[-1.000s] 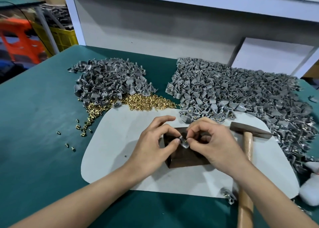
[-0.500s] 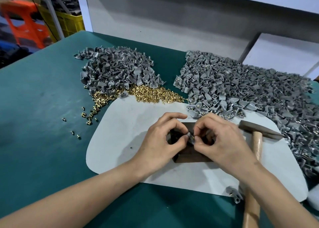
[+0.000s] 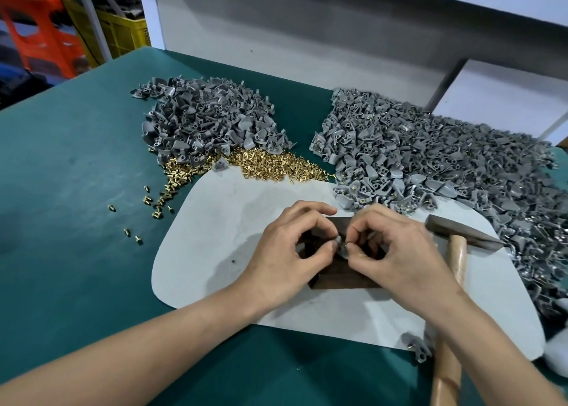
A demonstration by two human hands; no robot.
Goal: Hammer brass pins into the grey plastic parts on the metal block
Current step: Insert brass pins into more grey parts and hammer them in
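Note:
A dark metal block [image 3: 341, 278] sits on a pale mat [image 3: 221, 227]. Above it, my left hand [image 3: 285, 252] pinches a small grey plastic part [image 3: 340, 245] between thumb and forefinger. My right hand [image 3: 396, 252] pinches a brass pin [image 3: 348, 245] against that part. A hammer [image 3: 458, 252] with a wooden handle lies on the mat just right of my right hand, with neither hand on it. Loose brass pins [image 3: 270, 165] lie heaped at the mat's far edge.
A pile of grey parts [image 3: 209, 122] lies far left, and a larger pile [image 3: 445, 165], some with pins, spreads to the right. Stray pins [image 3: 147, 199] dot the green table. One grey part [image 3: 415, 344] lies near the hammer handle.
Both hands stay together over the block, still working the pin and part. The view has shifted slightly, so everything sits a little lower and further right.

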